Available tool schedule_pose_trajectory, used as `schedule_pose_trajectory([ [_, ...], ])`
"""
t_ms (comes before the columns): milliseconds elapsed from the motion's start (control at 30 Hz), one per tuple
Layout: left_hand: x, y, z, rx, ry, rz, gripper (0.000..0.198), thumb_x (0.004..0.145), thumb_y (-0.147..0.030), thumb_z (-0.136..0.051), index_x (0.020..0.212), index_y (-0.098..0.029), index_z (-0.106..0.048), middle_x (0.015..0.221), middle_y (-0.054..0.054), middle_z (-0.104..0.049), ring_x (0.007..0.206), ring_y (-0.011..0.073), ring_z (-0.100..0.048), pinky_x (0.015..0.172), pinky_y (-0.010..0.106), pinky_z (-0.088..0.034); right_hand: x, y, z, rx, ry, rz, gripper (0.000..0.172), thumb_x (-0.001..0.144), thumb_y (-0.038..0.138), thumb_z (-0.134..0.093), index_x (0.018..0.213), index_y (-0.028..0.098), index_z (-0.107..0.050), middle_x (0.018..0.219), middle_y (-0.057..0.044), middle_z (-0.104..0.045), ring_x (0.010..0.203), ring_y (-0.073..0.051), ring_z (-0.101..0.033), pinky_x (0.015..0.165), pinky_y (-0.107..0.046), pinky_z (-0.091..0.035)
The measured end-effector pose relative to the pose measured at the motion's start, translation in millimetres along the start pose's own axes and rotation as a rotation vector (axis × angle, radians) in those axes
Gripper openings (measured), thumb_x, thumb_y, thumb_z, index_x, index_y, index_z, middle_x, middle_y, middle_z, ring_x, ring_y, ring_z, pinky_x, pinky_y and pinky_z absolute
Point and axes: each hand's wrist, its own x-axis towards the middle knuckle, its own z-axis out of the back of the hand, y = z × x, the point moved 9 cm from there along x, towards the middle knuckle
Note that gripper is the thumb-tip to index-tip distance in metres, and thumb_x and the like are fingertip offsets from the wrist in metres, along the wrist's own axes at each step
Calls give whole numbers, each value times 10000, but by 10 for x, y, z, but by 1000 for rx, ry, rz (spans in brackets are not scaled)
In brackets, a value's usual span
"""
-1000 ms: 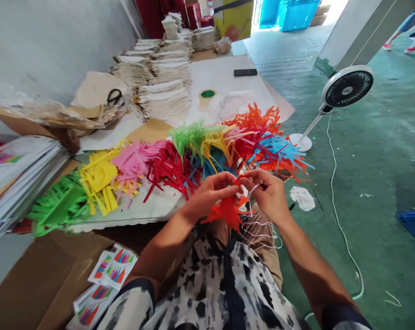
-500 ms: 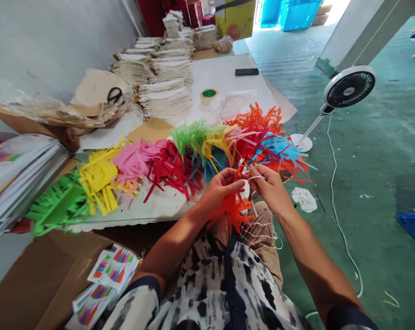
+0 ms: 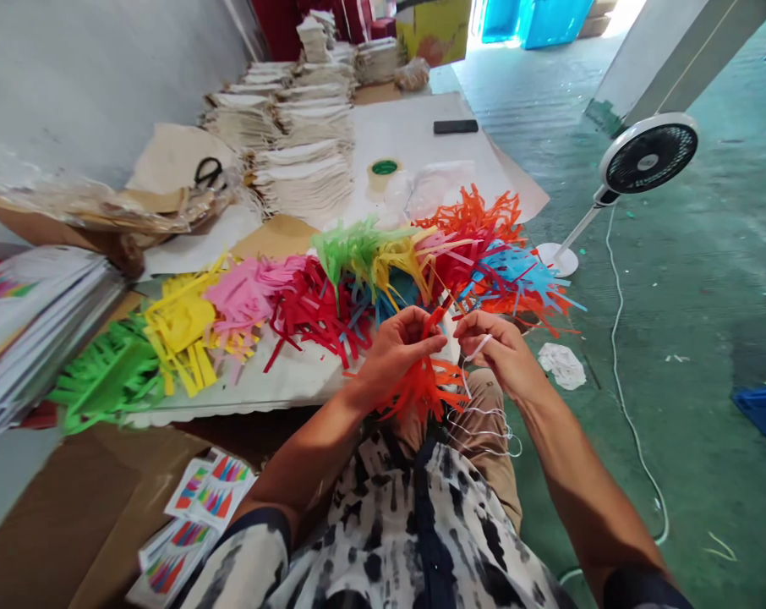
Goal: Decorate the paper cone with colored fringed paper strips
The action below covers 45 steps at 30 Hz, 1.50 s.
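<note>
My left hand (image 3: 403, 348) pinches the twisted top of an orange paper tassel (image 3: 424, 387), whose fringe hangs below the fingers over my lap. Just to its right, my right hand (image 3: 494, 348) is closed on a thin white string (image 3: 475, 348). Loose loops of the string lie over my right thigh. Beyond both hands a row of fringed tassels crosses the table: green (image 3: 113, 370), yellow (image 3: 181, 320), pink (image 3: 243, 292), dark red (image 3: 310, 315), light green (image 3: 351, 252), blue (image 3: 516, 272) and orange (image 3: 478, 218).
Stacks of off-white bundles (image 3: 307, 178), a tape roll (image 3: 384, 169), a black flat object (image 3: 455, 127) and scissors (image 3: 208, 172) lie farther back. A fan (image 3: 649, 156) stands at the right, its cable on the floor. Printed cards (image 3: 211, 495) lie at lower left.
My right hand has drawn slightly away from my left, leaving a small gap between the fingertips. The white string between its fingers is now tilted more steeply.
</note>
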Motion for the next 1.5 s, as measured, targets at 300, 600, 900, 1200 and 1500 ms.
schedule_pose_trajectory([
  [300,-86,1,-254,-107,155,11,354,799,-268,-908,997,-194,-624,963,19,-772,881,133,-711,852,266,-541,23,103,-5,-185,-79,121,95,811,221,-601,896,222,-643,754,44,-556,611,-108,-398,546,-256,-269],
  [600,-76,-67,-70,38,30,-36,356,754,-337,-936,880,-176,-644,865,-6,-720,791,109,-654,788,244,-506,-66,187,-39,-291,102,154,111,858,289,-655,925,214,-704,815,13,-608,723,-155,-502,652,-294,-371],
  [900,-47,2,-30,-127,22,20,268,919,-406,-791,881,-177,-657,827,-8,-674,723,84,-601,706,201,-473,-241,325,157,-360,-300,276,253,872,496,-820,858,243,-824,793,-20,-728,688,-168,-587,649,-302,-424],
  [1200,-11,155,-59,-317,-67,129,350,818,-464,-881,880,-194,-667,773,-22,-660,683,91,-610,677,206,-515,-352,245,36,-383,-511,333,298,898,541,-779,887,249,-835,765,-31,-712,671,-180,-580,571,-300,-399],
  [1500,-35,106,-116,-269,-64,87,368,820,-474,-873,857,-195,-635,789,-15,-653,716,93,-601,682,198,-508,-334,198,126,-370,-601,362,306,927,544,-754,918,244,-814,861,-36,-759,754,-204,-648,659,-311,-480],
])
